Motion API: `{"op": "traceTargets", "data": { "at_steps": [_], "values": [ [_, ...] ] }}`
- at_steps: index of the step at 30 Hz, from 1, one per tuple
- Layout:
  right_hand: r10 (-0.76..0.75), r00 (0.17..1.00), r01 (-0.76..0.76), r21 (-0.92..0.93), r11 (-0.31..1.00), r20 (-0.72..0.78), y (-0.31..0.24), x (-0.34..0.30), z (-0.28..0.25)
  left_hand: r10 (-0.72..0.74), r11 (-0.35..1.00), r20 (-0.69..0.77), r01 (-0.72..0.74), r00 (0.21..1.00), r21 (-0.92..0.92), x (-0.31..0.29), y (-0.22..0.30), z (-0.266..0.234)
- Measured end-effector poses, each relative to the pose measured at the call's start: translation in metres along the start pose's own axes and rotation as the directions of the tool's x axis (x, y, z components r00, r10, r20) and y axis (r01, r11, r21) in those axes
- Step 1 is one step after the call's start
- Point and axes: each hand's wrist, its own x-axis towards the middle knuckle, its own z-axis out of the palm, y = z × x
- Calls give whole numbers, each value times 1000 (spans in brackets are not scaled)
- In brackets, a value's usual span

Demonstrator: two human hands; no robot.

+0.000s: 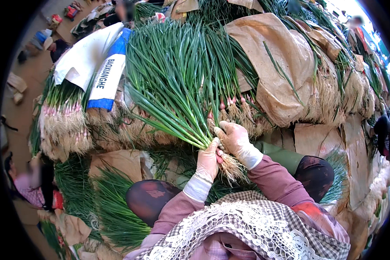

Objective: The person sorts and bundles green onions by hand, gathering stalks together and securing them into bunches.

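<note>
Left hand (208, 161) and right hand (235, 139), both gloved, fingers clamped on a bunch of green onions (177, 86) near its roots, above the knees, piled onion bundles (65, 117) and brown paper (286, 65) beyond

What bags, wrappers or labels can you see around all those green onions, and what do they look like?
White woven sack: upper left, draped over an onion bundle, crumpled.
Blue and white printed band: along that sack's right edge, a long strip with dark lettering.
Brown paper wrapping: upper right, a big creased sheet over the heap.
Brown paper sheet: lower left, flat among the greens.
No screens or signs show.
</note>
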Motion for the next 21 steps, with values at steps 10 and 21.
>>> {"op": "traceTargets", "data": {
  "at_steps": [10, 21],
  "values": [
    [279, 934, -267, -82, 960, 225, 39, 17, -6, 300, 932, 246, -229, 922, -280, -28, 39, 1],
    [433, 864, -284, -461, 841, 258, 67, 111, -21, -27, 931, 522, 211, 853, -297, 5, 16, -12]
  ]
}}
